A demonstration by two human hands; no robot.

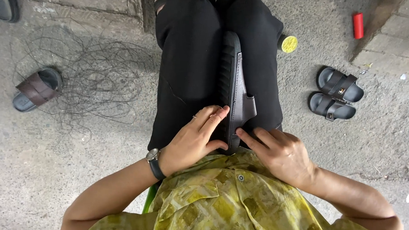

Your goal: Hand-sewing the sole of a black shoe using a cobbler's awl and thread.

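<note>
A: What are the hands doing?
B: The left hand and right hand both clasp one dark sandal, fingers closed on its near end, wedged between the knees in black trousers.
A: Which way does it lie?
B: On its edge, long axis running straight away from the body, ridged sole facing left, strap right.
A: Others around?
B: A pair of sandals on the right, one brown sandal by a wire tangle on the left, one red cylinder, one yellow-topped spool.
</note>
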